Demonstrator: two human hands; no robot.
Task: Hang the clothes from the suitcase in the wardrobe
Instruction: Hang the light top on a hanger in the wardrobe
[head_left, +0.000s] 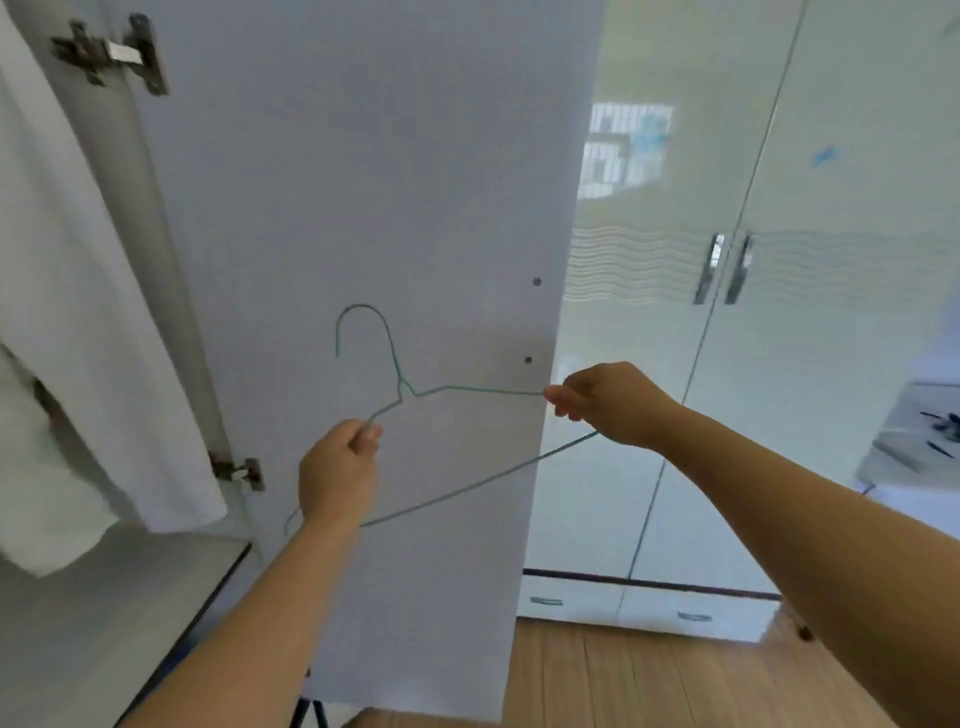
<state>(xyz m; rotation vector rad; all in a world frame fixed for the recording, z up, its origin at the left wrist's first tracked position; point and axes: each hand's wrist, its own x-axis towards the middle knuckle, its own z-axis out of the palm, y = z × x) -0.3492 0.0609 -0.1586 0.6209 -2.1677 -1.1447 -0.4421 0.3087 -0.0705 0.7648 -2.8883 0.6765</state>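
Green wire hanger (415, 395), bare, is being pinched at its shoulders by the left hand (337, 467) and right hand (608, 402) before the open wardrobe door (363, 182). White garment (78, 312) is hanging inside already; suitcase is not being shown, remainder unknown.

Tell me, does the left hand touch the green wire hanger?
Touching. In the head view the left hand pinches the green wire hanger on its sloping shoulder.
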